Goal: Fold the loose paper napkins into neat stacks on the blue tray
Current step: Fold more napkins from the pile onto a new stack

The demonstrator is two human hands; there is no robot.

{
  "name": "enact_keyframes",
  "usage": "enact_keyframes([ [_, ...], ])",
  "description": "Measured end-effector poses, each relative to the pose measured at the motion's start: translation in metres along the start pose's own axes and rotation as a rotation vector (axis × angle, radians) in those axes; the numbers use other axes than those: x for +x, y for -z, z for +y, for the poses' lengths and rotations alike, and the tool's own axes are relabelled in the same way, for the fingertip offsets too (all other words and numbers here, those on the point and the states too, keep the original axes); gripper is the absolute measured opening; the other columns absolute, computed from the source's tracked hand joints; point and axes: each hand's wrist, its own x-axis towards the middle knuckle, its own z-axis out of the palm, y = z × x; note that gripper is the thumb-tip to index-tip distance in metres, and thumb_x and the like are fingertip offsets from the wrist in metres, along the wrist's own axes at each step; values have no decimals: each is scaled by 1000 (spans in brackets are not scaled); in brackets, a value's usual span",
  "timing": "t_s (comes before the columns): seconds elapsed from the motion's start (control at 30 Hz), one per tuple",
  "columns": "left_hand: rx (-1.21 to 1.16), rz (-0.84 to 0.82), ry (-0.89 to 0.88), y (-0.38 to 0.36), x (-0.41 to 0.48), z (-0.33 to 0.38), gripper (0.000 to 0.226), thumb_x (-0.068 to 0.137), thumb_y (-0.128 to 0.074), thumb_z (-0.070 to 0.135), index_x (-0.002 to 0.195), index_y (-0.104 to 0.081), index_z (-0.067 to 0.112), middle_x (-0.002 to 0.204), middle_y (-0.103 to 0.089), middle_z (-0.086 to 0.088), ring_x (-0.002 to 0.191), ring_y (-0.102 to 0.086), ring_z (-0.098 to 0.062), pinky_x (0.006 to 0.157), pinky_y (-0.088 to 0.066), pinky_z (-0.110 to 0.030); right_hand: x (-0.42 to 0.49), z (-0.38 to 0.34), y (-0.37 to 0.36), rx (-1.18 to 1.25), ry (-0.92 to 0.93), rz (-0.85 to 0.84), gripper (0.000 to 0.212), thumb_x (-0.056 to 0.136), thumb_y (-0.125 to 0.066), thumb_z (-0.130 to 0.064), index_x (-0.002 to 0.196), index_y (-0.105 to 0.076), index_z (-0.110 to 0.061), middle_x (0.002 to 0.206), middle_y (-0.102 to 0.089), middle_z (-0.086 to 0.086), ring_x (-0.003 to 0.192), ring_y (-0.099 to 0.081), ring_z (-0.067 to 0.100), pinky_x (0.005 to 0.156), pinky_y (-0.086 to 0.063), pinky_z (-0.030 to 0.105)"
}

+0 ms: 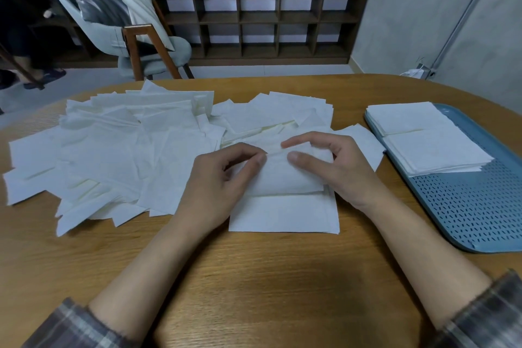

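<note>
A white paper napkin [282, 215] lies on the wooden table in front of me, its far half rolled over toward me. My left hand [217, 181] pinches the folded edge at its left, thumb and forefinger curled on the paper. My right hand [336, 167] pinches the same edge at the right. A wide heap of loose napkins [118, 147] spreads to the left and behind. The blue perforated tray [474, 212] at the right carries two stacks of folded napkins [432, 147], side by side at its far end.
The oval wooden table [254, 277] has bare surface near me. Beyond it stand a grey chair with wooden legs [147, 45] and a dark cubby shelf [260, 17]. A grey wall with a pipe [457, 17] is at the right.
</note>
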Motion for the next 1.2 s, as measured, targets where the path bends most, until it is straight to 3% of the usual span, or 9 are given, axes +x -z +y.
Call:
enact_keyframes([
  [0.13, -86, 86, 14, 1, 2, -1, 12, 97, -77, 23, 107, -79, 28, 98, -77, 15, 100, -70, -4, 83, -48, -14, 1, 2, -2, 25, -1, 78, 9, 96, -76, -15, 103, -81, -15, 103, -80, -8, 103, -72, 5, 84, -50, 14],
  [0.23, -122, 117, 20, 5, 5, -2, 22, 91, -83, 20, 109, -76, 31, 98, -74, 12, 83, -66, -5, 70, -48, -15, 1, 0, 3, 86, 0, 126, 9, 98, -73, -13, 105, -79, -12, 103, -80, -5, 101, -74, 9, 83, -53, 17],
  [0.53, -155, 192, 44, 6, 8, -4, 19, 89, -85, 17, 102, -72, 25, 90, -74, 0, 63, -54, -8, 57, -44, -20, -2, -2, -7, 175, -32, -43, 58, 90, -79, -12, 141, -61, -35, 128, -70, -9, 121, -68, 17, 104, -56, 43],
  [0.8, -245, 134, 140, 3, 7, -3, 31, 88, -86, 19, 110, -68, 32, 97, -79, -5, 79, -77, -27, 67, -61, -45, -1, -5, -10, 64, -17, -22, 75, 95, -78, -18, 151, -41, -52, 150, -51, -21, 132, -57, 6, 111, -52, 42],
  [0.9, -237, 117, 140, 1, 7, -4, 31, 87, -87, 21, 112, -70, 31, 95, -77, 0, 74, -72, -15, 62, -55, -29, -1, -5, -10, 18, -10, -1, 73, 97, -76, -16, 151, -41, -51, 146, -52, -25, 129, -56, 0, 107, -53, 31],
  [0.97, -141, 155, 115, 0, 8, -7, 31, 87, -86, 27, 113, -70, 34, 105, -74, 11, 90, -68, -4, 70, -50, -17, -1, -6, -10, 28, 4, 15, 73, 97, -75, -13, 152, -42, -47, 138, -54, -33, 127, -56, -4, 102, -53, 23],
  [1.07, -84, 175, 135, 3, 8, -7, 34, 90, -80, 44, 121, -67, 43, 121, -67, 17, 109, -62, -1, 85, -52, -20, -1, -6, -7, 234, 8, 9, 74, 95, -73, -5, 151, -42, -44, 137, -62, -24, 128, -62, 10, 102, -57, 37],
  [1.13, -165, 111, 170, 5, 9, -3, 34, 92, -76, 47, 125, -67, 45, 106, -71, -6, 94, -65, -21, 80, -55, -35, -1, -4, -5, 351, 12, -1, 77, 94, -74, -3, 149, -42, -46, 143, -62, -6, 131, -63, 24, 103, -57, 49],
  [1.2, -214, 86, 151, 4, 7, 2, 32, 94, -78, 37, 125, -69, 41, 79, -69, -7, 71, -64, -21, 66, -50, -31, 0, -4, -5, 310, 16, 10, 75, 94, -75, -5, 146, -43, -49, 141, -63, -5, 128, -65, 24, 102, -57, 49],
])
